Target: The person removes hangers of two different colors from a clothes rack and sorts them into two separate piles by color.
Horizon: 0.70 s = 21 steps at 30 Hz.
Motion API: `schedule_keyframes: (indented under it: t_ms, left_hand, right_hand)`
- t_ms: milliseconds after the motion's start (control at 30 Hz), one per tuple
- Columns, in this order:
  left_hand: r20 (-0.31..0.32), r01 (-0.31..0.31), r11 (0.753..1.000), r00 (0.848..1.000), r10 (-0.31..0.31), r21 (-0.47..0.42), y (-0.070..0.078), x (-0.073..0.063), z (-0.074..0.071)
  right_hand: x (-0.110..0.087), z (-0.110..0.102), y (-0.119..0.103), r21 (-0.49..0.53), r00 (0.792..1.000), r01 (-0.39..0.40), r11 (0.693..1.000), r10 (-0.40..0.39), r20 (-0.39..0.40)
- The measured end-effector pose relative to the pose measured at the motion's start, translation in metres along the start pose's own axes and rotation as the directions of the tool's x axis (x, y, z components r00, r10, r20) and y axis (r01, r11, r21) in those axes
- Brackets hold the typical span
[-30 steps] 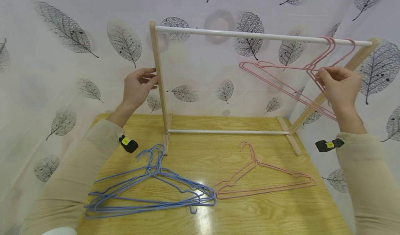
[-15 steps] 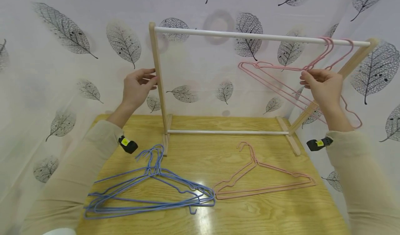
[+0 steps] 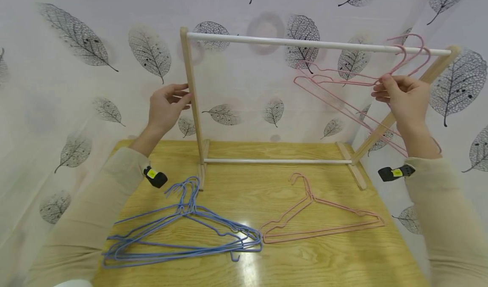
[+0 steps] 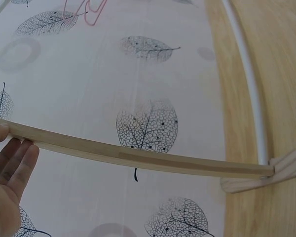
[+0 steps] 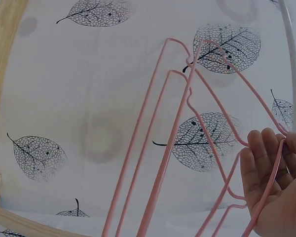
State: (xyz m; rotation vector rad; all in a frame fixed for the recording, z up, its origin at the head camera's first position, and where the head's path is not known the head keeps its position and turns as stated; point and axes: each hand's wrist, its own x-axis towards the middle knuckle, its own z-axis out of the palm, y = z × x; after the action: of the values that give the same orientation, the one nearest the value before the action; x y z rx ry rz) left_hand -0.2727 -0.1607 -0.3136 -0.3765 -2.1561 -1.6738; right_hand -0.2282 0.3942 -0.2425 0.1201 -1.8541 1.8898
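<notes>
My left hand (image 3: 167, 107) holds the left wooden post (image 3: 192, 96) of a small clothes rack, thumb on one side and fingers on the other in the left wrist view. My right hand (image 3: 408, 102) pinches a pink wire hanger (image 5: 160, 170) just below its hook, between thumb and fingers. That hanger's hook (image 3: 413, 35) stands raised above the rack's white top bar (image 3: 289, 42). Two other pink hangers hang from the bar at the right end, close to my right hand. The right hand covers part of their frames.
Several blue hangers (image 3: 183, 251) lie in an overlapping pile at the left on the wooden table (image 3: 289, 270). Beside them lie pink hangers (image 3: 324, 236). A white lower bar (image 3: 278, 161) joins the rack's feet. Leaf-patterned cloth (image 3: 236, 130) lies behind.
My right hand shifted left, took hold of a pink hanger at its neck, then rose slightly to the right. Its hook has come up off the bar. The left hand stayed put.
</notes>
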Motion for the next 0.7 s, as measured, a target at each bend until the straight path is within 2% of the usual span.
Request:
schedule_keyframes:
  t_ms: [167,333,533,700]
  left_hand:
    - [0.001,0.0,1.0,1.0,0.0,0.0,-0.001,0.0,0.0]
    - [0.002,-0.002,1.0,1.0,0.002,0.0,-0.002,0.001,-0.001]
    - [0.0,-0.004,1.0,1.0,0.004,-0.005,-0.002,0.002,0.0]
    - [-0.002,-0.002,1.0,1.0,0.002,-0.003,-0.001,0.001,0.0]
  right_hand:
    - [-0.007,-0.007,-0.014,0.066,1.0,-0.005,0.998,0.004,0.012]
    - [-0.019,-0.013,-0.018,0.11,0.998,-0.011,0.994,0.004,0.062]
    - [-0.043,-0.015,-0.008,0.078,0.987,-0.015,0.997,0.002,0.162]
    - [-0.061,-0.014,0.007,0.039,0.959,-0.015,0.999,0.004,0.285]
